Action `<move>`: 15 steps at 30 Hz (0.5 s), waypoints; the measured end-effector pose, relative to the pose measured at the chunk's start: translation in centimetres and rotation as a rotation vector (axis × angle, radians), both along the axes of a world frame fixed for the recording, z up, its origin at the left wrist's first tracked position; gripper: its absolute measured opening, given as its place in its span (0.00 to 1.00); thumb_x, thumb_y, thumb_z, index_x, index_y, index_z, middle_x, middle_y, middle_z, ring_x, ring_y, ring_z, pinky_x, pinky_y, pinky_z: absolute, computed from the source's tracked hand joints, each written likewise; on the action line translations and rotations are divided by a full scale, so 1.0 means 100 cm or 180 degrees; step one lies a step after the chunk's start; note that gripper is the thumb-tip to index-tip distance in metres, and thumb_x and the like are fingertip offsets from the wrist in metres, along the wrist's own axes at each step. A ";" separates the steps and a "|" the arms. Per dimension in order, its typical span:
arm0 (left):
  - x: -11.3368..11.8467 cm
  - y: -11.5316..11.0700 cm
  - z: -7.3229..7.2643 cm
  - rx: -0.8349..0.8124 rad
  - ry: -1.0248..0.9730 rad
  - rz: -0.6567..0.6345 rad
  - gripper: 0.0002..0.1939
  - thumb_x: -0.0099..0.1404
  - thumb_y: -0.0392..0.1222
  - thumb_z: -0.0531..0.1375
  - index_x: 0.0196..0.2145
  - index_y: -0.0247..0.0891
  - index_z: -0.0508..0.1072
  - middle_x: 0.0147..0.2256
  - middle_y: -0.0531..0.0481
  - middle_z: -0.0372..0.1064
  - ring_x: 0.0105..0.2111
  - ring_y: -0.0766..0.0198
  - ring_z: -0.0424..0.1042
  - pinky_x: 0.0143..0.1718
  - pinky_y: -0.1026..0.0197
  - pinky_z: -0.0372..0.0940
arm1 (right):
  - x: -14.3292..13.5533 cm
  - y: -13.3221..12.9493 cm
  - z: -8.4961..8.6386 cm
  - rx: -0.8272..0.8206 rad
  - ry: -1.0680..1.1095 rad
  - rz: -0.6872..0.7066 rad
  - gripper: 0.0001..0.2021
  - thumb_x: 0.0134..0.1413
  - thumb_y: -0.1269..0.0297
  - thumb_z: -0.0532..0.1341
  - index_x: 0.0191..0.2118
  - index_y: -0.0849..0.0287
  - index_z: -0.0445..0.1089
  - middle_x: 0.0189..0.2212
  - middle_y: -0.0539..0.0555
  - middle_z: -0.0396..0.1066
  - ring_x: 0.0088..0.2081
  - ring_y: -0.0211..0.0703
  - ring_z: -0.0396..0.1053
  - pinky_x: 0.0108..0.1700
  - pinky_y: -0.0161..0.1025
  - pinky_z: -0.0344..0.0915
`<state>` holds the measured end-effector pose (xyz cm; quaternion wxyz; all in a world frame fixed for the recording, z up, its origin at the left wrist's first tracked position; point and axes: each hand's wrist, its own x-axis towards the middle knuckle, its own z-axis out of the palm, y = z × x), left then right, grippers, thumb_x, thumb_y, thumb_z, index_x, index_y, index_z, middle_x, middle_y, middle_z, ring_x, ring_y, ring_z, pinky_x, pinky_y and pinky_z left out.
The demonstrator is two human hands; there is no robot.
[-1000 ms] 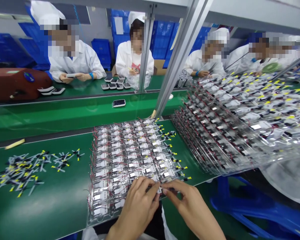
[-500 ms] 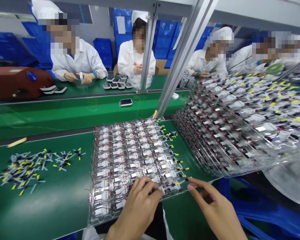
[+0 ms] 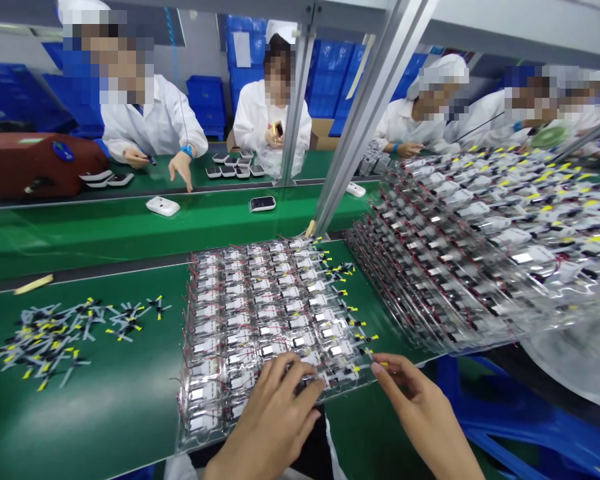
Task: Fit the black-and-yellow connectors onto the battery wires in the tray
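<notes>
A clear plastic tray [image 3: 180,437] with rows of white parts and red wires lies on the green table. My left hand [image 3: 275,407] rests over its near right corner, fingers curled down on the parts; what they grip, if anything, is hidden. Just off the tray's right edge, my right hand [image 3: 417,407] pinches a small strip with a yellow tip [image 3: 384,365] between thumb and forefinger. More yellow-tipped strips lie along the tray's right side. A loose pile of black and yellow-tipped pieces [image 3: 50,337] lies at the left.
Stacked loaded trays [image 3: 455,267] stand at the right. A metal post [image 3: 363,113] rises behind the tray. White devices, one of them a white case [image 3: 163,206], lie on the green belt [image 3: 95,230]. Several people in white sit beyond; blue stool legs [image 3: 525,427] show lower right.
My right hand has shifted slightly left and down. My left hand has barely moved. Across the belt, a person has released a white case onto it, and the dark-screened device has moved right.
</notes>
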<state>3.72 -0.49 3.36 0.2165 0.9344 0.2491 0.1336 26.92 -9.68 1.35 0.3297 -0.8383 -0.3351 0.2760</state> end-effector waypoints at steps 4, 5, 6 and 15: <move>-0.001 0.001 0.001 0.0248 0.0077 -0.0007 0.23 0.62 0.29 0.62 0.55 0.39 0.67 0.52 0.43 0.67 0.54 0.46 0.63 0.51 0.43 0.68 | -0.005 0.000 -0.005 0.0050 0.0347 -0.0189 0.38 0.47 0.34 0.60 0.56 0.57 0.64 0.36 0.57 0.76 0.38 0.53 0.75 0.33 0.40 0.70; -0.002 0.002 0.001 0.0263 0.0089 -0.0011 0.23 0.63 0.30 0.62 0.55 0.40 0.66 0.52 0.43 0.67 0.54 0.46 0.63 0.51 0.43 0.67 | -0.006 0.000 -0.005 0.0046 0.0470 -0.0238 0.41 0.46 0.33 0.61 0.59 0.57 0.60 0.37 0.56 0.77 0.38 0.53 0.75 0.33 0.40 0.70; -0.002 0.004 0.003 0.0260 0.0097 -0.0020 0.23 0.63 0.32 0.62 0.55 0.40 0.66 0.52 0.43 0.67 0.54 0.46 0.63 0.51 0.42 0.67 | -0.008 0.000 -0.005 0.0048 0.0580 -0.0267 0.44 0.45 0.33 0.61 0.61 0.58 0.58 0.37 0.57 0.77 0.38 0.53 0.75 0.33 0.40 0.70; 0.002 -0.002 0.006 0.0407 0.0136 0.0023 0.23 0.65 0.43 0.65 0.55 0.39 0.67 0.52 0.44 0.68 0.54 0.47 0.64 0.54 0.43 0.66 | -0.009 0.002 -0.017 0.0232 0.0614 -0.0372 0.45 0.37 0.33 0.64 0.58 0.57 0.62 0.36 0.57 0.78 0.37 0.53 0.77 0.35 0.40 0.72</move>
